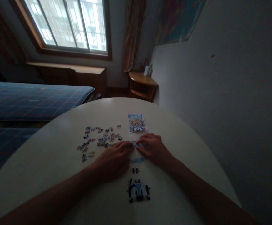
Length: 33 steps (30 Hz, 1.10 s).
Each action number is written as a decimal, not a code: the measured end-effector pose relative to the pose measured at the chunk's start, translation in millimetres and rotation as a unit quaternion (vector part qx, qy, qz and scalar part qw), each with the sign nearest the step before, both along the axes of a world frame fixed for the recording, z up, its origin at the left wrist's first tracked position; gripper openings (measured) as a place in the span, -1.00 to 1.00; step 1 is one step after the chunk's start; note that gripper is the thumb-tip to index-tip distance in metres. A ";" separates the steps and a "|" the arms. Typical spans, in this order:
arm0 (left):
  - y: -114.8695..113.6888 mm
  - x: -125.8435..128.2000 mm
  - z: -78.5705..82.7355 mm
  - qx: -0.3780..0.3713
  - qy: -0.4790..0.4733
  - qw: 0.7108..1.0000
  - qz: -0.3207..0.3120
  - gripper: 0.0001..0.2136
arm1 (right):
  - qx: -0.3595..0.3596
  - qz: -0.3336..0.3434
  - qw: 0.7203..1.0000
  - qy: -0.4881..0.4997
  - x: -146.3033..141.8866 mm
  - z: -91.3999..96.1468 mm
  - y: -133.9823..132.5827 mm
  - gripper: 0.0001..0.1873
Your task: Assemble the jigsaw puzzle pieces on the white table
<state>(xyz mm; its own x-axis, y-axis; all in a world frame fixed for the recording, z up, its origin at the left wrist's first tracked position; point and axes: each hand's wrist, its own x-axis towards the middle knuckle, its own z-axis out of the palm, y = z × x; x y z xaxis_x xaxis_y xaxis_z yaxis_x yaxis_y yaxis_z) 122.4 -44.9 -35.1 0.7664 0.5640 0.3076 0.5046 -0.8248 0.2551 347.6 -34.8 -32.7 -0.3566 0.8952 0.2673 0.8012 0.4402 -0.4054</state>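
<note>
My left hand (117,158) and my right hand (153,148) meet at light-blue jigsaw puzzle pieces (134,143) on the white round table. Fingertips of both hands close on these pieces from either side, partly covering them. Just below lies a joined strip of blue puzzle pieces (137,160). Nearer to me is a small dark pair of pieces (135,171). Closest is an assembled section (139,191) showing a blue cartoon face. Loose puzzle pieces (106,137) are scattered beyond and left of my left hand. A printed picture sheet (137,123) lies beyond my hands.
The round table (173,193) fills the foreground. A bed with a plaid mattress (32,100) stands to the left. A small wooden corner cabinet (142,78) sits past the far edge, and a wall (220,93) runs along the right.
</note>
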 end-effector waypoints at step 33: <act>1.7 -3.3 -8.5 0.000 0.000 1.000 0.004 -0.55 | -0.102 0.001 0.993 -0.061 41.6 23.9 8.3 -0.90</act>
<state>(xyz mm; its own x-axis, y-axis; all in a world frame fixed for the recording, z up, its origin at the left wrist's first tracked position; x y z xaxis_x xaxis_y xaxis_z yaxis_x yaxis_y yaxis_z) 119.1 -43.2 -43.6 0.7625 0.5693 0.3072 0.5109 -0.8213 0.2539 389.2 -26.5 -8.8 -0.3762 0.9259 0.0346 0.8496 0.3597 -0.3858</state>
